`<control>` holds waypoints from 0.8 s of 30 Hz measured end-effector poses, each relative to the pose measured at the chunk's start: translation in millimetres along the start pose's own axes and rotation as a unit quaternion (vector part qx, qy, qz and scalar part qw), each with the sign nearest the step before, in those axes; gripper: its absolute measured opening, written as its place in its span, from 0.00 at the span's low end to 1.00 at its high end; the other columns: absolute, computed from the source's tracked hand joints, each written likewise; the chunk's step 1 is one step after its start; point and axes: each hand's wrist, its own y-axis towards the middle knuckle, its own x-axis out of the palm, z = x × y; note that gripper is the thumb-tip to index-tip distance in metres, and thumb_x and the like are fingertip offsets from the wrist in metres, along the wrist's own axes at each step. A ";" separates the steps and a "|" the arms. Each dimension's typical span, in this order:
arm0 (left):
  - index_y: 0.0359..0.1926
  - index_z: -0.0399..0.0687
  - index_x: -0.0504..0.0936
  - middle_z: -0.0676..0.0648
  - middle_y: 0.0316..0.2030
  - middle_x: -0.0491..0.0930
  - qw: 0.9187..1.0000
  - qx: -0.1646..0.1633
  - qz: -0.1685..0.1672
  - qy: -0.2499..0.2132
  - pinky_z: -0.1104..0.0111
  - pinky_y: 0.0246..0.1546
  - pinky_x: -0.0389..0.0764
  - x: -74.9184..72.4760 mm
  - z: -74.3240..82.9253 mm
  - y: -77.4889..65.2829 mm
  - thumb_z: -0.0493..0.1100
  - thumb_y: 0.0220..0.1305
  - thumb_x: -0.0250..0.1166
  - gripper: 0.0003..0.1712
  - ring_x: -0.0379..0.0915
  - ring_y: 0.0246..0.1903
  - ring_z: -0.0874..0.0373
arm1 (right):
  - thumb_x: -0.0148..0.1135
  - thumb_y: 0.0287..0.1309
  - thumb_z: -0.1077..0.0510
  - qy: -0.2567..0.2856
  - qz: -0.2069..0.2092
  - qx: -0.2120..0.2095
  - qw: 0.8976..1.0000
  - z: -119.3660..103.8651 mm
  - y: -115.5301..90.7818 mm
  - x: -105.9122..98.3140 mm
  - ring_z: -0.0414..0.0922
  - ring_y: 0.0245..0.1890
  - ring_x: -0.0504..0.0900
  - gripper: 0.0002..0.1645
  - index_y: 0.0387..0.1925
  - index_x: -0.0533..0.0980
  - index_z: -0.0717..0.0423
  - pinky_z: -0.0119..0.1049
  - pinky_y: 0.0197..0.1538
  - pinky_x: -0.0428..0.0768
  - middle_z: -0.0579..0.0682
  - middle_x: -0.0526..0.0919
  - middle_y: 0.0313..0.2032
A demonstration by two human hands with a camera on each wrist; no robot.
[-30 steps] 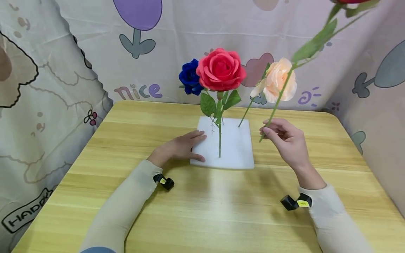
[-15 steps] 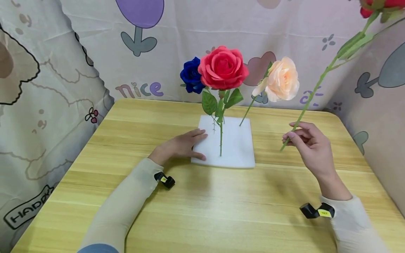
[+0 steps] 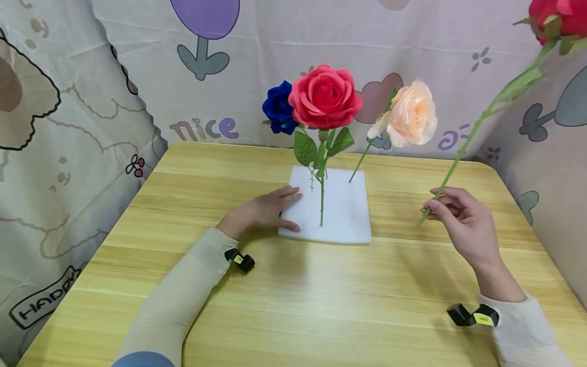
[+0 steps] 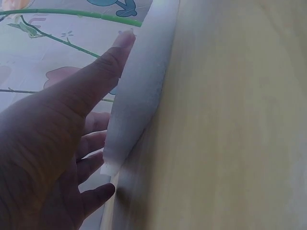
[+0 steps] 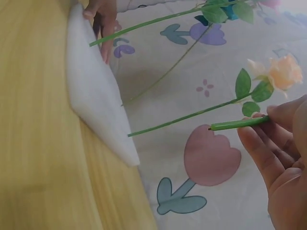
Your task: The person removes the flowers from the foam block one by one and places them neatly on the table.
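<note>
A white foam board (image 3: 341, 204) lies on the table with a pinkish-red rose (image 3: 325, 97), a blue rose (image 3: 278, 108) and a peach rose (image 3: 412, 114) standing in it. The peach rose leans right. My left hand (image 3: 266, 210) rests on the board's left side, fingers and thumb spread over it. Off to the right, my right hand (image 3: 472, 229) pinches the lower stem of a red rose (image 3: 561, 20), its bloom tilted to the upper right and partly cut off. In the right wrist view, the bare end of that green stem (image 5: 235, 124) sticks out past the fingers, apart from the board.
The wooden table (image 3: 298, 306) reaches a patterned cloth backdrop (image 3: 257, 51) at its back edge, with more cloth at both sides. A small black wrist camera (image 3: 472, 315) is strapped to the right sleeve, another black camera (image 3: 239, 260) to the left.
My right hand has moved right and slightly toward me with the red rose, away from the peach rose. My left hand and the board have stayed in place.
</note>
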 end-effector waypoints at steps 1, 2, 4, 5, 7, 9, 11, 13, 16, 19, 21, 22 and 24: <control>0.77 0.50 0.49 0.48 0.77 0.43 1.000 0.000 0.000 0.001 0.62 0.72 0.48 0.0 0.1 0.4 0.79 0.53 0.56 0.61 0.35 0.75 0.51 | 0.55 0.60 0.80 -0.002 -0.002 0.002 1.000 1.2 -1.1 -1.4 0.41 0.33 0.85 0.16 0.50 0.75 0.75 0.29 0.37 0.83 0.55 0.84 0.34; 0.77 0.50 0.49 0.48 0.77 0.43 1.000 0.000 0.000 0.001 0.62 0.72 0.48 0.2 0.3 0.8 0.79 0.53 0.56 0.61 0.35 0.75 0.51 | 0.55 0.60 0.80 -0.010 -0.002 0.004 1.000 2.3 -2.2 -2.6 0.41 0.33 0.85 0.16 0.49 0.75 0.75 0.29 0.37 0.83 0.54 0.84 0.34; 0.77 0.50 0.49 0.48 0.77 0.43 1.000 0.000 0.000 0.001 0.62 0.72 0.48 0.4 0.3 1.4 0.79 0.53 0.56 0.61 0.35 0.75 0.51 | 0.55 0.60 0.79 -0.016 -0.006 0.012 1.000 4.4 -4.1 -4.9 0.41 0.32 0.85 0.15 0.49 0.75 0.74 0.29 0.36 0.83 0.55 0.84 0.34; 0.77 0.50 0.49 0.48 0.77 0.43 1.000 0.000 0.000 0.001 0.62 0.72 0.48 0.4 0.3 1.6 0.79 0.53 0.56 0.62 0.35 0.75 0.51 | 0.55 0.60 0.79 -0.021 -0.007 0.016 1.000 5.3 -5.0 -5.9 0.41 0.32 0.85 0.14 0.48 0.75 0.74 0.29 0.36 0.83 0.55 0.84 0.33; 0.77 0.50 0.49 0.49 0.77 0.43 1.000 0.001 -0.001 0.001 0.62 0.72 0.48 0.4 0.6 2.2 0.79 0.53 0.56 0.62 0.35 0.75 0.51 | 0.56 0.61 0.78 -0.038 -0.008 0.025 0.999 6.9 -6.6 -7.7 0.40 0.32 0.85 0.13 0.47 0.75 0.73 0.30 0.36 0.83 0.55 0.84 0.33; 0.77 0.50 0.49 0.49 0.77 0.43 1.000 0.001 -0.001 0.000 0.62 0.72 0.48 0.4 0.6 2.8 0.79 0.53 0.57 0.62 0.35 0.75 0.51 | 0.56 0.61 0.77 -0.066 -0.010 0.034 0.997 8.3 -8.0 -9.3 0.40 0.31 0.85 0.11 0.46 0.75 0.72 0.30 0.36 0.83 0.55 0.84 0.32; 0.77 0.50 0.49 0.48 0.77 0.43 1.000 0.003 0.000 -0.002 0.61 0.72 0.48 0.4 0.6 3.4 0.79 0.53 0.57 0.62 0.35 0.75 0.51 | 0.57 0.62 0.75 -0.100 -0.012 0.043 0.994 9.6 -9.2 -11.0 0.40 0.30 0.85 0.10 0.45 0.75 0.70 0.30 0.35 0.83 0.55 0.84 0.32; 0.77 0.50 0.50 0.48 0.77 0.43 1.000 0.004 0.001 -0.003 0.61 0.72 0.48 0.4 0.5 3.9 0.78 0.53 0.58 0.61 0.35 0.75 0.51 | 0.58 0.62 0.74 -0.127 -0.015 0.054 0.990 11.2 -10.7 -13.1 0.39 0.30 0.85 0.09 0.44 0.75 0.70 0.29 0.34 0.83 0.54 0.84 0.32; 0.77 0.50 0.50 0.48 0.77 0.43 1.000 0.006 0.004 -0.001 0.62 0.72 0.48 0.9 -0.6 4.1 0.79 0.53 0.58 0.61 0.36 0.75 0.51 | 0.59 0.63 0.73 -0.150 -0.023 0.073 0.986 14.8 -12.5 -16.5 0.38 0.29 0.85 0.08 0.43 0.75 0.70 0.28 0.33 0.83 0.52 0.85 0.32; 0.77 0.50 0.51 0.48 0.77 0.44 1.000 0.007 0.009 0.002 0.62 0.72 0.48 2.1 -2.8 4.0 0.79 0.52 0.57 0.62 0.36 0.75 0.51 | 0.58 0.64 0.72 -0.155 -0.032 0.092 0.983 19.6 -13.7 -19.9 0.37 0.30 0.85 0.07 0.43 0.75 0.71 0.29 0.33 0.83 0.47 0.86 0.34; 0.77 0.50 0.51 0.48 0.77 0.45 1.000 0.008 0.012 0.005 0.62 0.72 0.49 3.2 -4.4 3.8 0.80 0.51 0.56 0.62 0.37 0.75 0.51 | 0.57 0.65 0.71 -0.151 -0.038 0.101 0.983 23.1 -14.1 -22.0 0.36 0.31 0.85 0.07 0.44 0.74 0.71 0.30 0.34 0.83 0.42 0.86 0.35; 0.77 0.50 0.51 0.48 0.76 0.45 1.000 0.009 0.013 0.007 0.62 0.72 0.49 3.6 -4.9 3.7 0.81 0.51 0.56 0.62 0.37 0.75 0.51 | 0.57 0.65 0.71 -0.146 -0.040 0.107 0.983 24.9 -14.1 -23.0 0.37 0.32 0.85 0.07 0.44 0.74 0.71 0.31 0.34 0.84 0.41 0.86 0.36; 0.77 0.50 0.52 0.48 0.76 0.45 1.000 0.013 0.017 0.010 0.61 0.72 0.50 4.3 -5.4 3.5 0.81 0.51 0.56 0.62 0.38 0.75 0.51 | 0.56 0.66 0.70 -0.137 -0.041 0.116 0.983 28.3 -14.4 -24.7 0.37 0.33 0.86 0.08 0.44 0.73 0.72 0.32 0.34 0.84 0.39 0.86 0.37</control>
